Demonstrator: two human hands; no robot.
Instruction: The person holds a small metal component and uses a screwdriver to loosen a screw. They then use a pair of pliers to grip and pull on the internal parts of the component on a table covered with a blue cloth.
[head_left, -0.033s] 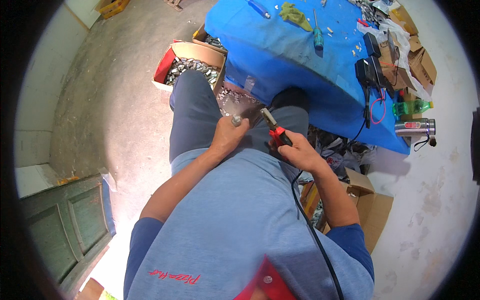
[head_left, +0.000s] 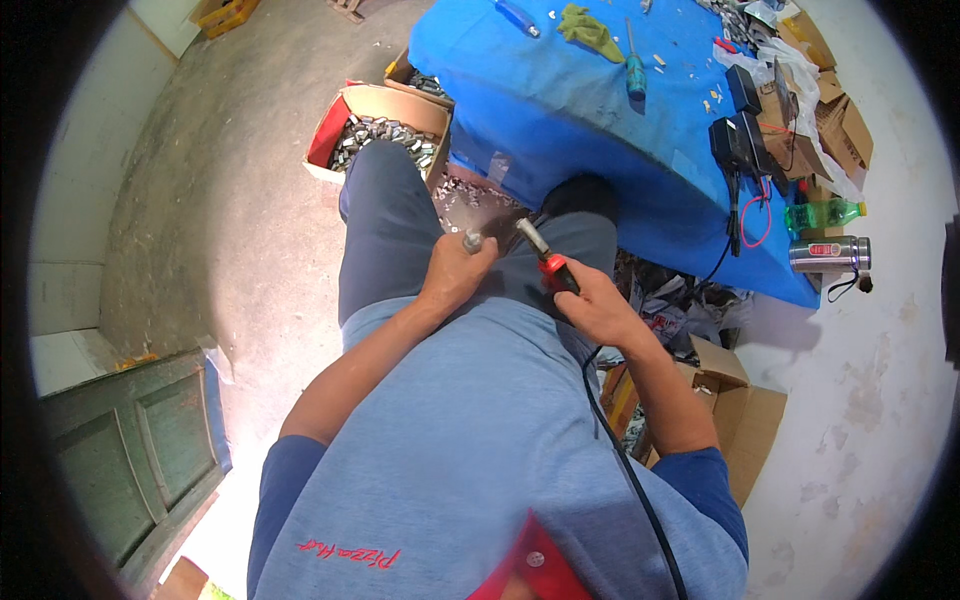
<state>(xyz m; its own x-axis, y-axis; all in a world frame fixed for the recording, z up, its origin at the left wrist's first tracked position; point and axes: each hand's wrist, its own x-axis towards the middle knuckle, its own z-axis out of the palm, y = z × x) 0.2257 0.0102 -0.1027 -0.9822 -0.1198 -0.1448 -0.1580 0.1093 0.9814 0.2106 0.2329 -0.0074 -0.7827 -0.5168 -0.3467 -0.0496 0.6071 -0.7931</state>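
My left hand (head_left: 459,272) is closed above my lap, between the knees. A small silvery metal piece (head_left: 472,241) sticks up from its fingers; the rest is hidden in the fist. My right hand (head_left: 598,306) is wrapped round the red-and-black handles of a pair of pliers (head_left: 550,262). The pliers' bright metal head points up and left, to the right of the small piece and apart from it. Most of the grips are hidden by my fingers.
A blue-covered table (head_left: 560,110) stands ahead, bearing a green-handled screwdriver (head_left: 636,77) and a green cloth (head_left: 590,32). Left of my knees is a cardboard box (head_left: 385,102) of metal parts. A black cable (head_left: 640,475) runs down past my right arm. A steel flask (head_left: 830,254) is at the right.
The pliers have turned a little in my right hand, and their head has shifted slightly left and now shows narrower. My left hand stays in place with the metal piece.
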